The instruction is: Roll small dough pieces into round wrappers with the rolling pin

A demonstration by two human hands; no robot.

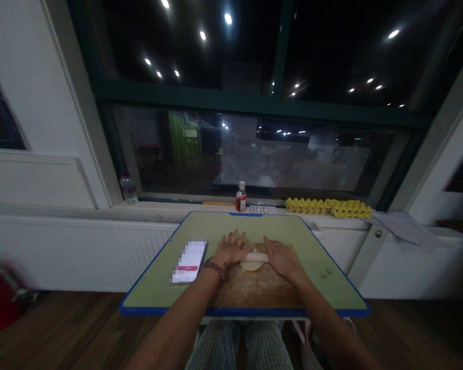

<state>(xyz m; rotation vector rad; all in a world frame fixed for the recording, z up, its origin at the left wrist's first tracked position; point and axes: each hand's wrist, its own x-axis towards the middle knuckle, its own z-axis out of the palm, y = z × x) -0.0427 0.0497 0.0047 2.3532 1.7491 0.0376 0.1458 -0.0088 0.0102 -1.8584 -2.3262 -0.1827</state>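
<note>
A pale rolling pin (pixel 254 256) lies crosswise on a flat round of dough (pixel 251 265), hiding part of it. My left hand (pixel 231 250) rests on the pin's left end, fingers stretched out and spread, a beaded bracelet at the wrist. At the pin's right end lies my right hand (pixel 281 256), palm down with its fingers stretched forward. Beneath them is a brown wooden board (pixel 254 288), dusted with pale flour-like marks.
The board sits on a light green table (pixel 158 288) with a blue rim. A phone (pixel 189 262) lies left of my left hand. Along the windowsill stand a red-labelled bottle (pixel 241 198), a clear bottle (pixel 128 189) and a yellow egg tray (pixel 327 207). A cloth (pixel 403 226) lies farther right.
</note>
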